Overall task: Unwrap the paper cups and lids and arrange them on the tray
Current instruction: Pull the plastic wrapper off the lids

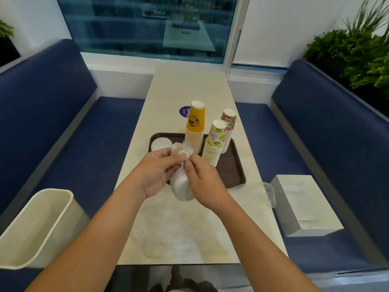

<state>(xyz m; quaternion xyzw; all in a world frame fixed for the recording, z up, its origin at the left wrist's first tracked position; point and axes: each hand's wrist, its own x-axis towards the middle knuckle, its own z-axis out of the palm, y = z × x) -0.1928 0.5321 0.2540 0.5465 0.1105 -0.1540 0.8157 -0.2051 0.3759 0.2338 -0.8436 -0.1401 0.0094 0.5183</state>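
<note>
A dark brown tray (232, 173) lies on the white table. On it stand three upside-down stacks of paper cups: an orange stack (195, 127), a green-and-white stack (214, 143) and a brown patterned stack (228, 129). A pile of white lids (160, 144) rests at the tray's left end. Above the tray's near edge, my left hand (156, 172) and my right hand (203, 180) both grip a clear plastic sleeve of white lids (182, 186). The fingertips pinch the sleeve's bunched top.
Crumpled clear plastic wrap (168, 237) lies on the near table. A white bin (40, 224) sits on the left blue bench, a white box (305, 205) on the right bench. A purple sticker (184, 111) is beyond the tray. Plants stand far right.
</note>
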